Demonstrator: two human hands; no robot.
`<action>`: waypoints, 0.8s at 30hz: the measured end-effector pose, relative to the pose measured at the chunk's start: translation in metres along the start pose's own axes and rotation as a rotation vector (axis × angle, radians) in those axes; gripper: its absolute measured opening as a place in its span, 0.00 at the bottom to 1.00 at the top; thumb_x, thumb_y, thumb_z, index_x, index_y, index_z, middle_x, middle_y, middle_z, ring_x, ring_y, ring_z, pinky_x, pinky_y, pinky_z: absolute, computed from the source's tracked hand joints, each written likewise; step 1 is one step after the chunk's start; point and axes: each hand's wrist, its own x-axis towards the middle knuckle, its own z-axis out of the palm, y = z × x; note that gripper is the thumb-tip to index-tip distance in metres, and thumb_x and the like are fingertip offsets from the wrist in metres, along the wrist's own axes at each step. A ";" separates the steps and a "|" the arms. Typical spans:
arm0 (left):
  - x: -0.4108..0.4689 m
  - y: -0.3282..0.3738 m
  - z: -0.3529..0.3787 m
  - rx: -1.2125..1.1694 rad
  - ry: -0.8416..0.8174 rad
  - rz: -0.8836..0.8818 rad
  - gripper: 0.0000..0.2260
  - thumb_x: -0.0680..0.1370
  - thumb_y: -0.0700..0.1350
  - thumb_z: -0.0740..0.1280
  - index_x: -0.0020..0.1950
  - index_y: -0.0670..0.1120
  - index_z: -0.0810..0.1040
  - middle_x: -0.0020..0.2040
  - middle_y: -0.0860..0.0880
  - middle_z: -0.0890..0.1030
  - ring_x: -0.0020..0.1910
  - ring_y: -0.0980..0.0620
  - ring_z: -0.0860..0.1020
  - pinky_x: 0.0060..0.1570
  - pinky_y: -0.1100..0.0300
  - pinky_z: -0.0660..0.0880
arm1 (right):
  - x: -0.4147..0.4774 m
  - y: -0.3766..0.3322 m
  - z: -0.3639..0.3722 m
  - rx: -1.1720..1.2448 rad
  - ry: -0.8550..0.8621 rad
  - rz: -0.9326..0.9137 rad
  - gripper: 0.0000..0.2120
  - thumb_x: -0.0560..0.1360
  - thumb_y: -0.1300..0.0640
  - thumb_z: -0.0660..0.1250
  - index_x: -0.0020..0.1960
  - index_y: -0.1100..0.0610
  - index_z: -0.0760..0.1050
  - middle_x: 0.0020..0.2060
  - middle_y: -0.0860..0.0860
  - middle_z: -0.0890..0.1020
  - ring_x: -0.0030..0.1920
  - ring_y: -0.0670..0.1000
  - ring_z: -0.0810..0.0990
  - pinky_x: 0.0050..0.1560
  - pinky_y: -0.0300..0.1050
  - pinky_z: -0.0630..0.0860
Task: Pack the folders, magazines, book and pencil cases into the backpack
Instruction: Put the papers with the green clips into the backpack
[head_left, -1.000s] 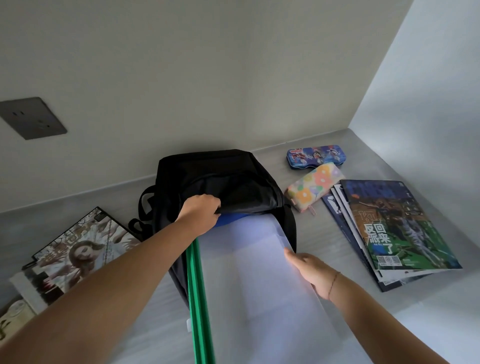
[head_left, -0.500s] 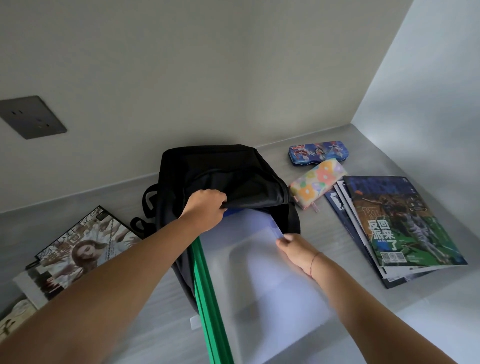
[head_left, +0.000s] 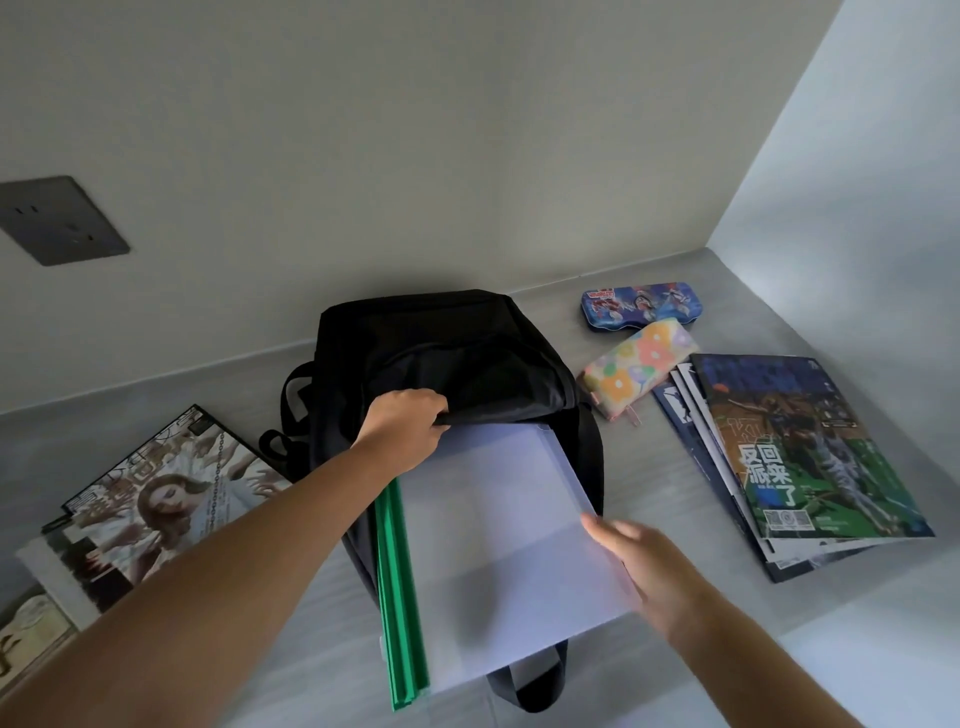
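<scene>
We see the black backpack (head_left: 467, 353) lying flat on the grey surface, its mouth facing us, the upper lip gripped by our left hand (head_left: 402, 436). A pale lilac translucent folder (head_left: 509, 530) sits partly inside, with green folders (head_left: 400, 597) along its left edge; our right hand (head_left: 639, 561) touches its right edge. Right of the bag lie a floral pencil case (head_left: 639, 366) and, behind it, a blue printed tin case (head_left: 641, 305). Nearby, a fanned stack of magazines (head_left: 810, 452) lies flat. More magazines (head_left: 156, 499) lie left of the bag.
</scene>
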 end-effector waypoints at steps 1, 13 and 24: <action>0.000 0.000 0.000 -0.009 0.003 -0.003 0.07 0.78 0.47 0.63 0.50 0.47 0.78 0.46 0.50 0.80 0.45 0.47 0.78 0.44 0.55 0.73 | -0.012 0.014 0.002 0.223 -0.058 0.079 0.09 0.76 0.56 0.66 0.52 0.60 0.77 0.46 0.57 0.83 0.46 0.55 0.82 0.41 0.44 0.80; 0.002 -0.004 -0.002 -0.022 -0.002 0.013 0.07 0.77 0.49 0.65 0.49 0.48 0.78 0.44 0.50 0.80 0.43 0.48 0.78 0.41 0.58 0.71 | -0.037 0.051 0.080 0.489 0.077 0.237 0.03 0.74 0.71 0.64 0.45 0.66 0.73 0.32 0.59 0.77 0.30 0.55 0.78 0.28 0.48 0.81; 0.013 -0.011 -0.015 -0.089 -0.046 0.007 0.09 0.74 0.50 0.69 0.51 0.47 0.81 0.42 0.48 0.82 0.41 0.50 0.77 0.44 0.58 0.74 | 0.036 -0.012 0.120 0.743 0.227 0.252 0.08 0.77 0.70 0.60 0.55 0.64 0.70 0.30 0.57 0.73 0.33 0.56 0.81 0.40 0.44 0.82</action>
